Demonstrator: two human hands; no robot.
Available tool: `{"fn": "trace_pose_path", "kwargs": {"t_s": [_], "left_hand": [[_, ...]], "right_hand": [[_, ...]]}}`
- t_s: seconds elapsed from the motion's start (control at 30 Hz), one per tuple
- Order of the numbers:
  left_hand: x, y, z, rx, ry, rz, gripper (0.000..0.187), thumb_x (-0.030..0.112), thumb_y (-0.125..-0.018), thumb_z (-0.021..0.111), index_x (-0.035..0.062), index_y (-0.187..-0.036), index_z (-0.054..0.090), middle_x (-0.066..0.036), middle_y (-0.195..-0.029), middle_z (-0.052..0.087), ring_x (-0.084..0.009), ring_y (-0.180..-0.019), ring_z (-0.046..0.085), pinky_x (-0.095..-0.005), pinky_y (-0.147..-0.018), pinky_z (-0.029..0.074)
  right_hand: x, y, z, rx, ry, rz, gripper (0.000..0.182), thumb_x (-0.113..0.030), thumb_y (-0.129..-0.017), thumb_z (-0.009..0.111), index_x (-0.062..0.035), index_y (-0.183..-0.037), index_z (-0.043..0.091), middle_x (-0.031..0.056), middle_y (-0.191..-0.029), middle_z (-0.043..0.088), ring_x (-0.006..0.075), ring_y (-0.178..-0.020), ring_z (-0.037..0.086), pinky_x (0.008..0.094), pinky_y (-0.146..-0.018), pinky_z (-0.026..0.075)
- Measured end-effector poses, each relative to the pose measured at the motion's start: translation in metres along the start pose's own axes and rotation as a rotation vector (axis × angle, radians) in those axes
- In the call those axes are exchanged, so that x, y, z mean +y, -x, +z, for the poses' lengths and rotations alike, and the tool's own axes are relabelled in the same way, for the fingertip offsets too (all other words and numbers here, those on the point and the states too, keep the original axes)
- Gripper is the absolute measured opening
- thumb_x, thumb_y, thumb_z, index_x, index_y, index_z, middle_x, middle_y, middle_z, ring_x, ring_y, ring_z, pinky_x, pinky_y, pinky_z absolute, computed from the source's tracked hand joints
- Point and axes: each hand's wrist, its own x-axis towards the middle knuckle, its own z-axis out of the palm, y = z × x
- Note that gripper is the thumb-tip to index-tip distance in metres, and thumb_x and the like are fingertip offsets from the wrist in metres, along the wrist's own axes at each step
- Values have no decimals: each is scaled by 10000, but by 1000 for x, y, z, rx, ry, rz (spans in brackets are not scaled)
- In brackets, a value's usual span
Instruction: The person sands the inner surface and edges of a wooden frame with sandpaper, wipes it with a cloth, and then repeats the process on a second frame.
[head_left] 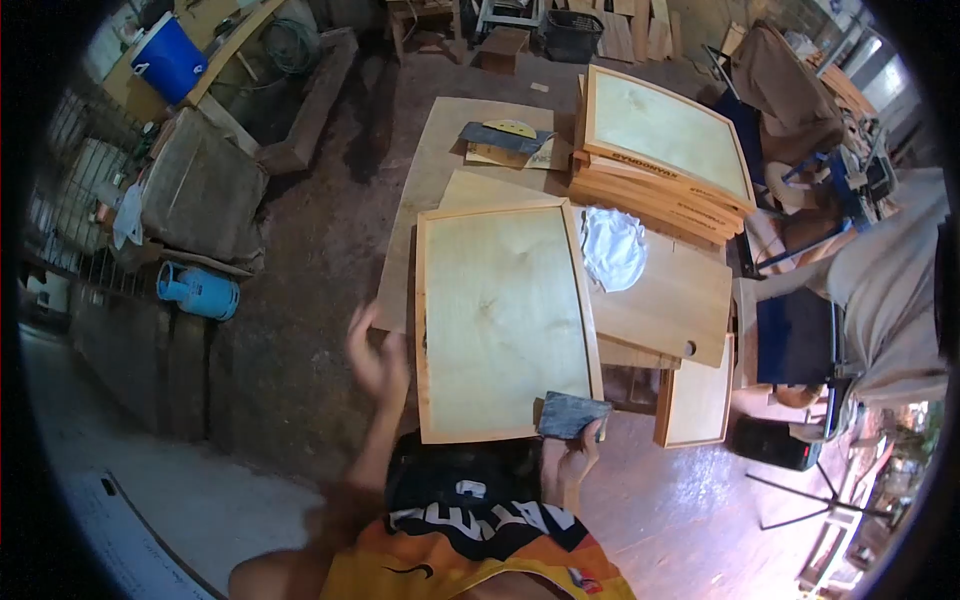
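Note:
A shallow wooden tray with a raised frame (505, 320) lies in front of me on a plywood work surface (440, 130). My right hand (577, 455) grips a dark grey sanding block (574, 415) at the tray's near right corner. Beside the tray's left edge, my left hand (380, 355) is raised with its fingers apart, holding nothing; it is slightly blurred. A crumpled white cloth (614, 249) rests just right of the tray. Farther back lie a dark sheet (505, 137) and a yellow disc (510, 127).
Several framed wooden trays (665, 130) are stacked at the back right. A thin board with a hole (670, 310) and a smaller tray (698, 395) are at the right. A blue gas cylinder (200, 291) and a blue cooler (170, 60) stand on the left.

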Motion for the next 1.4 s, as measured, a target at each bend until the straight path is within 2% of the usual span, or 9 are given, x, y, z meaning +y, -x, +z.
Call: {"fn": "trace_pose_path", "kwargs": {"t_s": [0.13,0.27,0.4,0.6,0.73,0.97,1.1,1.13,1.4], "left_hand": [[-7,140,-85,20,1302,-1442,754,563,-947,483,43,-1463,303,-179,-1468,355,-370,-1365,313,-553,-1136,209],[-10,143,-67,-97,1465,-1243,821,637,-919,473,42,-1461,311,-150,-1499,338,-381,-1372,313,-560,-1154,195],[-40,169,-53,5,1117,-1284,752,566,-947,506,66,-1468,297,-145,-1489,350,-332,-1388,320,-498,-1137,267],[-58,176,-47,-28,957,-1203,792,593,-940,501,64,-1481,265,-150,-1483,358,-331,-1364,359,-503,-1088,342],[-58,141,-43,65,808,-1262,695,541,-973,471,62,-1448,301,-169,-1426,412,-351,-1277,463,-536,-1023,416],[-41,128,-48,21,803,-1250,625,497,-1001,437,50,-1420,318,-176,-1397,424,-364,-1272,464,-538,-1019,426],[-43,128,-37,106,729,-1301,590,477,-1005,449,38,-1387,353,-180,-1369,446,-345,-1265,474,-530,-1018,434],[-52,140,-39,97,686,-1312,584,473,-1006,451,34,-1380,360,-183,-1366,447,-345,-1269,473,-533,-1023,431],[-64,150,-42,12,822,-1297,710,535,-972,485,39,-1448,309,-191,-1468,375,-371,-1335,416,-569,-1065,377]], "right_hand": [[9,33,2,61,361,136,418,-250,-954,603,-5,-1285,533,119,-1199,630,249,-1120,583,403,-1010,424],[-45,55,9,-413,1804,-82,299,-67,-901,619,-31,-1197,633,173,-1072,697,270,-969,682,383,-857,525],[-31,17,122,-569,2086,-547,400,70,-818,571,-77,-1182,648,193,-1003,702,337,-928,697,359,-817,552],[172,-191,153,-1262,2009,-1088,402,-34,-810,541,-52,-1211,561,167,-1227,607,338,-1172,561,412,-961,483],[216,-232,165,-1122,2142,-1230,249,-115,-830,574,-35,-1065,558,167,-1074,599,314,-1107,574,394,-905,490],[226,-217,158,-1018,2116,-1091,319,-113,-844,586,-10,-1145,552,185,-1176,578,366,-1150,546,424,-988,448],[163,-97,9,-1515,2131,-1098,529,-51,-881,520,14,-1398,430,261,-1441,419,379,-1373,385,470,-1162,289],[129,-32,44,-1724,2263,-626,552,-59,-875,528,9,-1411,417,273,-1449,407,374,-1376,385,478,-1158,290],[192,-219,174,-1270,2197,-1072,249,-66,-822,531,36,-1049,547,229,-1126,578,349,-1076,570,400,-901,493]]}}
